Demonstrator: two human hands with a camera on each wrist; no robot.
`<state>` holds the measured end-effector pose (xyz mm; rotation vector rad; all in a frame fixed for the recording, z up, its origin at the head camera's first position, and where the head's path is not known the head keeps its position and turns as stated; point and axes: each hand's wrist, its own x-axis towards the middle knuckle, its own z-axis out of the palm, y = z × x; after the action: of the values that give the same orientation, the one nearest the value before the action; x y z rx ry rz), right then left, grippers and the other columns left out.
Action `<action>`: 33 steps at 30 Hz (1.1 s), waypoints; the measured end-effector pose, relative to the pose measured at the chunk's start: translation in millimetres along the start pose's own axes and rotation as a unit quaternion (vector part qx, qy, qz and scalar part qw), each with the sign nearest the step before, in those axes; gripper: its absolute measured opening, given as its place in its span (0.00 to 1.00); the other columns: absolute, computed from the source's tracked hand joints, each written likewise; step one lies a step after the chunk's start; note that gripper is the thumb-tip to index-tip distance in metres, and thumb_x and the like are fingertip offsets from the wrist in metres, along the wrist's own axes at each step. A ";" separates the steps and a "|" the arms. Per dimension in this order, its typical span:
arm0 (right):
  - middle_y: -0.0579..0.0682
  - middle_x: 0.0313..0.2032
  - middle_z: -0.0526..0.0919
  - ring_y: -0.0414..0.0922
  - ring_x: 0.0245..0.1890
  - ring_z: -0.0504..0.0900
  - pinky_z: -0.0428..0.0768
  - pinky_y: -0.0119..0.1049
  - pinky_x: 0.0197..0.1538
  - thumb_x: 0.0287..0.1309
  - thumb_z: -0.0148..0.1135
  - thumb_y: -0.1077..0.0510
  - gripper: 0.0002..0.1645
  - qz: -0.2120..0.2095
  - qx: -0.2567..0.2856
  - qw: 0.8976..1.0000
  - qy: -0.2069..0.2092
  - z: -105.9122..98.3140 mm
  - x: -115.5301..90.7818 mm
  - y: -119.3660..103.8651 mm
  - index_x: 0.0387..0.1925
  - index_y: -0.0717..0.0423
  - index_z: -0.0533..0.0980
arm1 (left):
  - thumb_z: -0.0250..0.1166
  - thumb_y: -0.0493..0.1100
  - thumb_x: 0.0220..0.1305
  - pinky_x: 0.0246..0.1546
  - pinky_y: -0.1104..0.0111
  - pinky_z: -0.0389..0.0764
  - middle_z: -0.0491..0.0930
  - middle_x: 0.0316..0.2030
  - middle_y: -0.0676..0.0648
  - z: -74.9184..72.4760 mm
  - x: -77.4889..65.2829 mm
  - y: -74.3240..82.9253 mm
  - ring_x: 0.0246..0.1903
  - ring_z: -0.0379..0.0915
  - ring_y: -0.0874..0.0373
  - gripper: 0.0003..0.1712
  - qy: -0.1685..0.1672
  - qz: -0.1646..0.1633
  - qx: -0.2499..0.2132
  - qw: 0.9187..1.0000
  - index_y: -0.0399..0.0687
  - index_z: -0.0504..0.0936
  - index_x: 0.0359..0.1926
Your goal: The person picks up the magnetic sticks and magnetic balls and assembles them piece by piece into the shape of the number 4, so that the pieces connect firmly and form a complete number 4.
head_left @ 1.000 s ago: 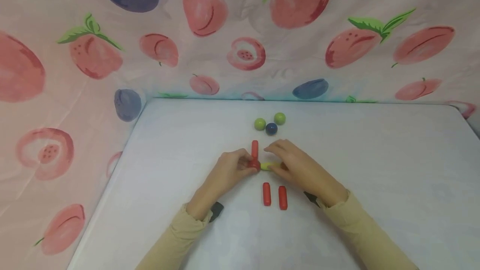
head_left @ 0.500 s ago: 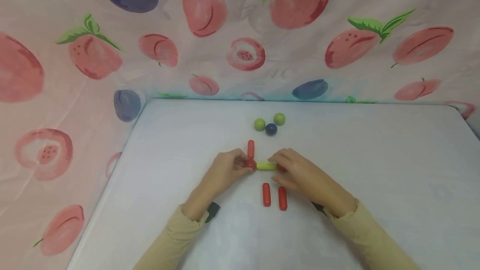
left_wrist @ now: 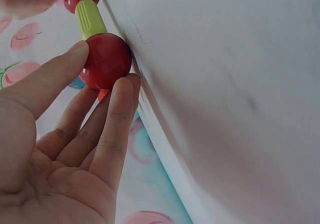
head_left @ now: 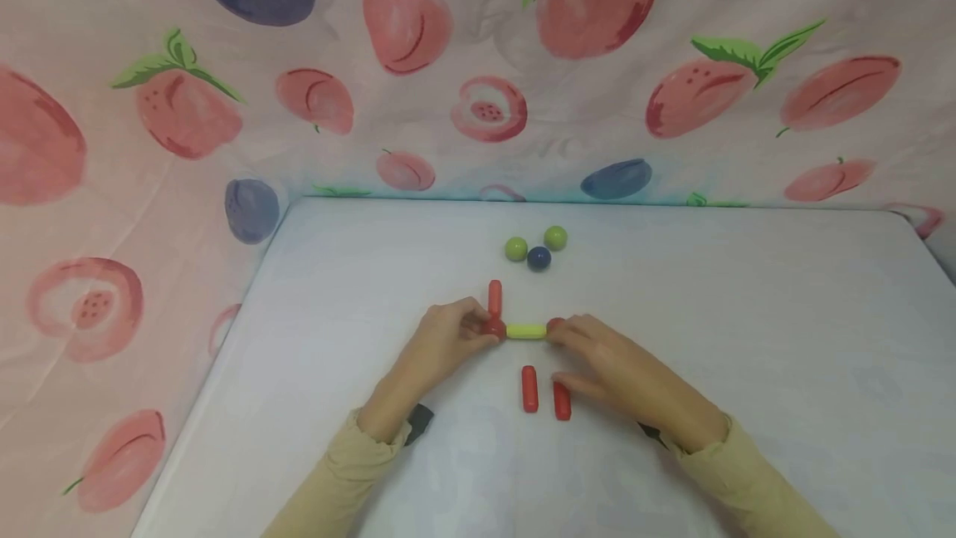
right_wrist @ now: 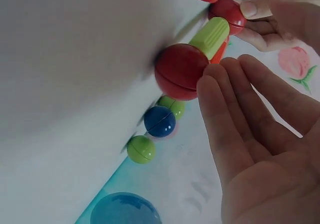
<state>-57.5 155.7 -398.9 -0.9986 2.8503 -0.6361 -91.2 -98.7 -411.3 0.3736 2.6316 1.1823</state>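
My left hand (head_left: 446, 339) pinches a red ball (left_wrist: 106, 61) between thumb and fingertips. A red rod (head_left: 495, 297) runs from that ball toward the back of the table. To the right, a yellow-green ribbed rod (head_left: 526, 331) links it to a second red ball (right_wrist: 181, 72). My right hand (head_left: 616, 364) is beside this second ball, fingers nearly straight; the fingertips touch or almost touch it. Its thumb hangs over the end of a loose red rod (head_left: 563, 403). Another loose red rod (head_left: 529, 388) lies parallel on its left.
Two green balls (head_left: 516, 249) and a dark blue ball (head_left: 538, 258) sit grouped behind the joined pieces. The white table (head_left: 373, 256) ends at a fruit-patterned cloth (head_left: 448, 164) at the back and left.
The joined balls and rods have shifted slightly left with my left hand. My right hand has drawn back to the right and toward me, uncovering more of the yellow-green rod and the second ball.
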 end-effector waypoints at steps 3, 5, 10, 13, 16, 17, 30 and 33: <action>0.49 0.51 0.80 0.45 0.51 0.79 0.81 0.42 0.56 0.52 0.76 0.51 0.30 0.019 0.000 1.000 -0.023 0.6 -3.3 -0.5 0.55 0.57 0.78 | 0.74 0.40 0.56 0.43 0.69 0.84 0.87 0.36 0.51 -0.9 -1.1 0.3 0.35 0.83 0.61 0.13 0.000 -0.002 0.000 1.000 0.46 0.83 0.43; 0.49 0.51 0.80 0.44 0.51 0.78 0.81 0.42 0.56 0.51 0.76 0.50 0.31 0.038 -0.002 0.998 -0.042 0.6 -5.2 -1.2 0.56 0.56 0.78 | 0.74 0.40 0.57 0.43 0.68 0.84 0.87 0.36 0.51 -1.3 -1.7 0.6 0.36 0.83 0.61 0.13 -0.001 -0.006 0.001 1.000 0.46 0.83 0.43; 0.47 0.51 0.80 0.43 0.52 0.78 0.82 0.41 0.56 0.47 0.78 0.47 0.35 0.063 0.004 0.995 -0.074 1.7 -9.4 -0.4 0.57 0.54 0.77 | 0.74 0.40 0.57 0.43 0.69 0.84 0.87 0.36 0.51 -1.7 -2.5 0.9 0.36 0.83 0.61 0.14 -0.001 -0.010 0.007 1.000 0.46 0.83 0.44; 0.47 0.51 0.80 0.43 0.52 0.78 0.82 0.41 0.56 0.47 0.79 0.47 0.36 0.059 0.012 0.995 -0.083 2.9 -11.2 1.3 0.57 0.54 0.78 | 0.74 0.39 0.57 0.43 0.69 0.84 0.87 0.36 0.50 -1.9 -2.2 0.8 0.36 0.83 0.61 0.14 -0.001 -0.010 0.004 1.000 0.45 0.83 0.44; 0.46 0.51 0.80 0.42 0.52 0.78 0.81 0.42 0.57 0.47 0.79 0.47 0.35 0.056 0.023 0.994 -0.094 3.8 -12.8 2.6 0.56 0.54 0.78 | 0.74 0.39 0.56 0.43 0.69 0.84 0.87 0.36 0.50 -2.0 -2.0 0.7 0.36 0.83 0.61 0.14 0.000 -0.009 0.002 1.000 0.45 0.83 0.44; 0.45 0.51 0.80 0.42 0.52 0.78 0.81 0.42 0.57 0.47 0.78 0.46 0.34 0.056 0.028 0.993 -0.099 4.1 -13.3 2.8 0.55 0.53 0.78 | 0.74 0.39 0.56 0.43 0.69 0.84 0.87 0.36 0.50 -2.0 -1.8 0.7 0.36 0.83 0.61 0.14 0.000 -0.009 0.002 1.000 0.45 0.83 0.44; 0.40 0.46 0.80 0.38 0.47 0.76 0.82 0.39 0.55 0.46 0.78 0.46 0.29 0.049 0.040 0.991 -0.117 7.3 -13.4 2.2 0.50 0.49 0.80 | 0.75 0.39 0.56 0.44 0.69 0.84 0.87 0.37 0.50 -1.9 -2.3 0.3 0.36 0.84 0.60 0.15 0.001 -0.015 0.005 1.000 0.45 0.83 0.44; 0.40 0.45 0.80 0.38 0.47 0.76 0.82 0.39 0.55 0.46 0.79 0.46 0.28 0.046 0.037 0.991 -0.116 7.7 -13.1 2.2 0.49 0.49 0.81 | 0.75 0.39 0.55 0.44 0.68 0.84 0.87 0.37 0.50 -1.9 -2.3 0.4 0.36 0.84 0.60 0.15 0.001 -0.013 0.004 1.000 0.45 0.83 0.44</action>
<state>-47.0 162.4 -407.9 -0.8610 2.6317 -0.5722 -89.6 -100.5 -409.6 0.3390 2.6358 1.1665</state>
